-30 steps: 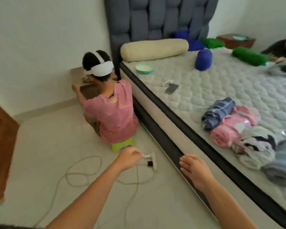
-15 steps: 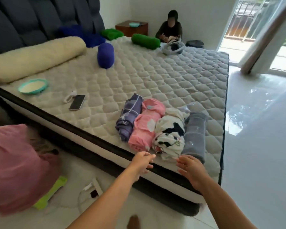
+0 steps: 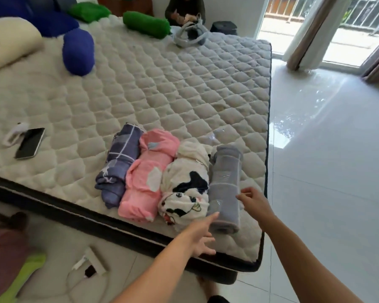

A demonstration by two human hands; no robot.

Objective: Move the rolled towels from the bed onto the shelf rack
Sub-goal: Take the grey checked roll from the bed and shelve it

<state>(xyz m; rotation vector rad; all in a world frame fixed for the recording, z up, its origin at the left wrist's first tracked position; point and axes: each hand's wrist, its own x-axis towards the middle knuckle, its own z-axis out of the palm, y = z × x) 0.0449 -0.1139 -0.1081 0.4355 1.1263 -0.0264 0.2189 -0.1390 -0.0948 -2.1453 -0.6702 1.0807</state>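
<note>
Several rolled towels lie side by side near the front corner of the bed: a purple checked one, a pink one, a white one with black cartoon print and a grey one. My left hand is open, fingers spread, its tips at the near end of the grey towel. My right hand is open just right of the grey towel, fingertips close to its side. Neither hand holds anything. No shelf rack is in view.
A phone and a white object lie on the mattress at left. Blue, green and cream bolsters sit at the head. A person sits behind the bed; another in pink crouches at lower left near a power strip. Glossy tiled floor lies right.
The view swung from the floor and the crouching person to the bed. Both hands went from the bed's edge up to the grey towel, and the left hand opened.
</note>
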